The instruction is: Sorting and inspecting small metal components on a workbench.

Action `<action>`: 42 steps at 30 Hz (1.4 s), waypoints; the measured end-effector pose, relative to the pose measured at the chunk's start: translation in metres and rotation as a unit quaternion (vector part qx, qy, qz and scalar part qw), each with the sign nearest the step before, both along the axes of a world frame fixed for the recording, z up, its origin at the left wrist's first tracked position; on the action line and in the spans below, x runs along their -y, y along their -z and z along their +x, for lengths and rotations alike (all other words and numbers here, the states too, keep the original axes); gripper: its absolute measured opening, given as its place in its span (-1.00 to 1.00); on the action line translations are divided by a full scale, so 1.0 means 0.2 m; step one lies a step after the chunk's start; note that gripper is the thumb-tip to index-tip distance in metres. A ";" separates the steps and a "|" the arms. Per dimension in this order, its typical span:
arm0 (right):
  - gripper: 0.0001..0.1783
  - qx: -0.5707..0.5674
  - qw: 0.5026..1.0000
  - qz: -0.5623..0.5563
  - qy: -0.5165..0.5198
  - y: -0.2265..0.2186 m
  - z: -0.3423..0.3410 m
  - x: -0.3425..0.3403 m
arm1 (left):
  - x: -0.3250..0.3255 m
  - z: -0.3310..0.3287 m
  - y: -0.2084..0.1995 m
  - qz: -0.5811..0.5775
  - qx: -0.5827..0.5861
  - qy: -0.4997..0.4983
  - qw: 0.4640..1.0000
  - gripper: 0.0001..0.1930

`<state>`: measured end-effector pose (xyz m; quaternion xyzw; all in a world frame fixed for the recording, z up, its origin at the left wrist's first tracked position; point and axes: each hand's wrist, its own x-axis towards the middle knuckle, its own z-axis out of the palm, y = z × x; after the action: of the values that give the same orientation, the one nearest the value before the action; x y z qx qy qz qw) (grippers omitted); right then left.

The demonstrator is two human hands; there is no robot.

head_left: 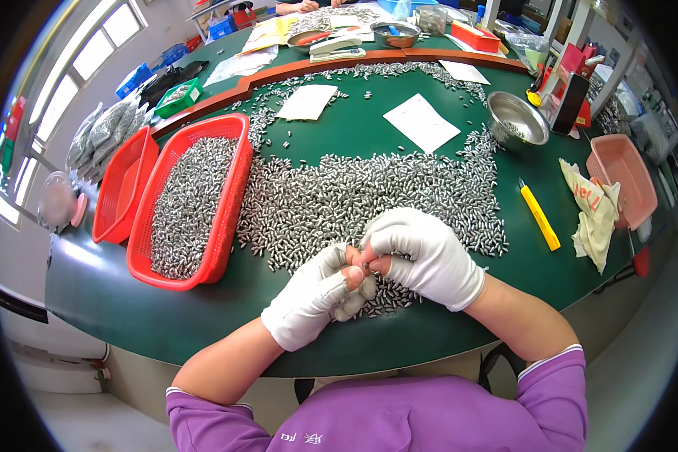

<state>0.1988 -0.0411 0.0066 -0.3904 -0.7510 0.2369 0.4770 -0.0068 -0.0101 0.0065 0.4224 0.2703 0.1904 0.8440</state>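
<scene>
A wide spread of small silvery metal pieces [339,192], each short and rounded, covers the middle of the green table [151,324]. Over its near edge my two hands meet, both in white gloves with bare fingertips. My left hand [320,294] has its thumb and fingers closed in a pinch. Against it, the fingertips of my right hand [426,260] are pinched too. A small dark metal piece seems to sit between the fingertips, mostly hidden by them. More of the pieces lie under and between my hands.
Left stands a red plastic basket [241,169] full of metal pieces, beside another red basket [109,203]. Two white papers [422,124] [307,102] lie beyond the spread. Rightward are a steel bowl [531,124], a yellow utility knife [540,218], a cloth [589,215] and a pink basket [633,177].
</scene>
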 end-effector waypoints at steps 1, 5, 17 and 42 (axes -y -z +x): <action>-0.82 0.003 1.000 0.021 -0.008 0.00 0.00 0.00 | 0.00 0.00 0.00 0.000 0.000 0.000 1.000 -0.68; -0.79 0.049 0.994 0.087 0.038 -0.01 0.00 -0.01 | 0.00 0.00 0.01 0.011 -0.001 0.004 1.000 -0.72; -0.85 0.267 0.948 0.098 0.144 0.06 0.07 -0.05 | 0.00 -0.01 0.01 0.007 -0.005 -0.025 1.000 -0.76; -0.80 0.087 0.985 0.136 0.067 -0.03 0.00 -0.02 | -0.01 -0.01 0.02 -0.039 0.050 0.023 0.998 -0.59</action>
<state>0.1990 -0.0369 0.0119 -0.3909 -0.7868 0.0654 0.4731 -0.0092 -0.0080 0.0015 0.3852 0.2252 0.1816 0.8763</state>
